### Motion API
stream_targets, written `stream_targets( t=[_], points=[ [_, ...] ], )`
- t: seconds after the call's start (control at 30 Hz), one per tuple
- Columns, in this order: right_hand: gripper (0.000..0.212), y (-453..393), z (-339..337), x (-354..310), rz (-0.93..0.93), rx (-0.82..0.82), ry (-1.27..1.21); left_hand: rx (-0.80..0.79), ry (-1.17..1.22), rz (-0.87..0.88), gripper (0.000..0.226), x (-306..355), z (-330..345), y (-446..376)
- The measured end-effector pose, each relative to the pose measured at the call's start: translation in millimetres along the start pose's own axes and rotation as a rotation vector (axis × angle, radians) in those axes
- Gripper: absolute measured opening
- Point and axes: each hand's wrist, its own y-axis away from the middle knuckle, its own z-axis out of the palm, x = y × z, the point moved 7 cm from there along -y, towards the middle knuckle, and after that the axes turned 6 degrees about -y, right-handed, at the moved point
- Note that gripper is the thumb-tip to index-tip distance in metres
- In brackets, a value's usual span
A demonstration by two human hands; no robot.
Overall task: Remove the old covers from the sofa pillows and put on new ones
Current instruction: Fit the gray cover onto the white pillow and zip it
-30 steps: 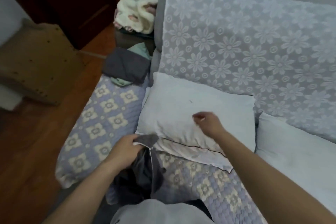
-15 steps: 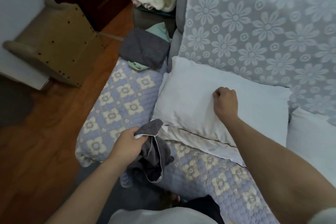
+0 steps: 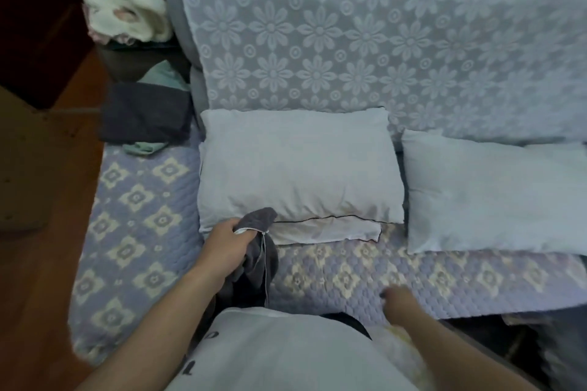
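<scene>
A bare white pillow (image 3: 298, 168) leans on the sofa back, lying on top of a second white pillow (image 3: 327, 231) with dark piping. Another bare white pillow (image 3: 495, 197) lies to the right. My left hand (image 3: 230, 243) grips a dark grey pillow cover (image 3: 260, 251) by its zipper edge, just in front of the stacked pillows; the cover hangs down toward my lap. My right hand (image 3: 398, 298) is blurred, low over the seat's front edge, touching no pillow. How its fingers lie is unclear.
Folded dark grey and pale green covers (image 3: 144, 119) sit at the seat's left end. A fluffy white item (image 3: 127, 9) tops a dark stand beside the sofa. The quilted seat pad (image 3: 136, 200) is lilac with cream flowers. Wooden floor lies left.
My right hand left the top pillow and dropped back to the seat's front edge. My left hand kept its grip on the grey cover. The view swung right and level.
</scene>
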Motion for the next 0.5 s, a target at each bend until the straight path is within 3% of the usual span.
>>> stream_targets(
  t=[0.07, 0.13, 0.23, 0.3, 0.4, 0.5],
  points=[
    [0.038, 22, -55, -58, -0.135, 0.111, -0.303, 0.013, 0.02, 0.018, 0.014, 10, -2, -1],
    [0.043, 59, -93, -128, -0.352, -0.016, -0.575, 0.029, 0.048, 0.048, 0.015, 22, -5, 1],
    [0.049, 128, -120, -223, -0.672, -0.19, -0.686, 0.024, 0.033, 0.12, 0.016, 44, -13, 11],
    [0.028, 154, -131, -256, -0.768, -0.002, -0.772, 0.006, 0.007, 0.202, 0.015, 60, -17, 24],
    [0.007, 169, -154, -258, -0.715, 0.386, -0.807, -0.038, -0.061, 0.325, 0.009, 76, -30, 42],
    [0.021, 178, -191, -237, -0.706, 0.681, -0.661, -0.039, -0.344, 0.309, 0.01, 68, -46, 44]
  ],
)
